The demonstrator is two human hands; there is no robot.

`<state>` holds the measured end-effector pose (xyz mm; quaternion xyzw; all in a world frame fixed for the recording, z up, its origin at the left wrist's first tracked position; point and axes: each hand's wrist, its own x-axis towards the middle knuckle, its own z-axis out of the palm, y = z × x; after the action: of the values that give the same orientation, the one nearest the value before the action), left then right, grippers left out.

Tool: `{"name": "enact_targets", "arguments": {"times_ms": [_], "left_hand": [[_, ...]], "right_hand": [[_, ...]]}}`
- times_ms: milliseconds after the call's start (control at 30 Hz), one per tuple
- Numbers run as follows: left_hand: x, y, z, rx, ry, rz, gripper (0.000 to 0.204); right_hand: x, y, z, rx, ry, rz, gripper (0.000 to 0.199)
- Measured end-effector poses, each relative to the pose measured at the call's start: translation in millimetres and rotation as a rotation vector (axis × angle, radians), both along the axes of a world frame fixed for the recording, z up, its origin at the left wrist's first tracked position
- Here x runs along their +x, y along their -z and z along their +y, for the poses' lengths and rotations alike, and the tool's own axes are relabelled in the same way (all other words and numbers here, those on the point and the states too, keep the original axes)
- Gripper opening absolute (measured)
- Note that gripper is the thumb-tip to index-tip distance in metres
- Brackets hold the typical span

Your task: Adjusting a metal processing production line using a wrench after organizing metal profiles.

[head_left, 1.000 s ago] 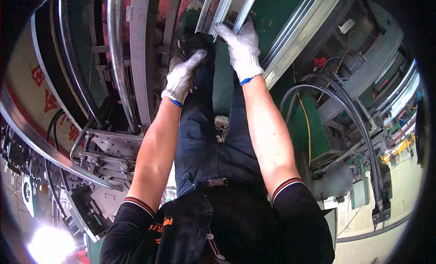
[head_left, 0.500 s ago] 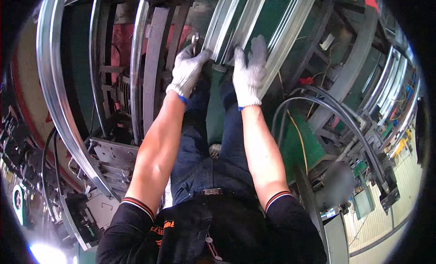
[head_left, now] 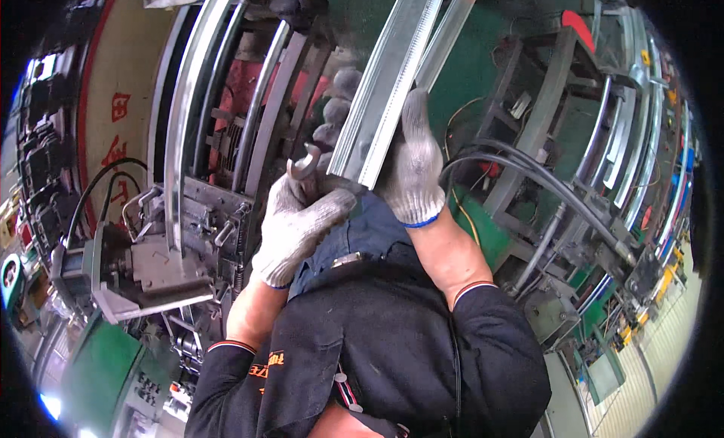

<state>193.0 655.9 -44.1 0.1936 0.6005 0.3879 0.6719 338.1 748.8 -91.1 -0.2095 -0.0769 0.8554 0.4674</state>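
head view, looking down past a black shirt (head_left: 407,340) and blue jeans (head_left: 362,234): both hands are gloved in white knit and sit up at the middle of the picture. the left hand (head_left: 298,223) has its fingers curled together around the handle of a steel open-ended wrench (head_left: 303,165), whose forked head pokes up just above the glove, near the left edge of the rail. the right hand (head_left: 413,166) lies flat against the right side of a long ribbed metal rail (head_left: 388,84), fingers stretched up along it and pressed on it, thumb side tucked behind so i cannot tell how far it wraps. that rail runs from between the two hands away to the far top of the frame, silver and folded along its length, over green floor (head_left: 467,61). on the left, curved steel tracks (head_left: 188,114) arc from far to near beside a grey machine block (head_left: 151,268) with black cables (head_left: 105,185). on the right, black hoses (head_left: 543,185) loop down to a rack of more bent metal strips (head_left: 641,136).
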Motion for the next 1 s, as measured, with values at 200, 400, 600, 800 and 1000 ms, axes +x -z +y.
{"name": "enact_targets", "arguments": {"times_ms": [200, 400, 600, 800, 1000], "left_hand": [[-6, -49, -59, 0.069, -0.127, 0.171, 0.032], [-50, -40, -116, 0.167, -0.208, 0.173, 0.029], [-113, -14, -176, 0.440, -0.287, 0.235, 0.020], [-232, -59, -176, 0.743, -0.412, 0.931, 0.024], [-298, -108, -110, 0.302, -0.296, 1.828, 0.033]], "right_hand": [[9, -96, 6, 0.043, 0.154, 0.109, 0.067], [-10, -110, -8, 0.117, 0.151, 0.086, 0.067], [-34, -39, -60, 0.069, 0.123, 0.017, 0.063], [-38, -10, -71, 0.090, 0.035, -0.164, 0.059], [-21, 77, -16, -0.021, -0.115, -0.359, 0.047]]}}
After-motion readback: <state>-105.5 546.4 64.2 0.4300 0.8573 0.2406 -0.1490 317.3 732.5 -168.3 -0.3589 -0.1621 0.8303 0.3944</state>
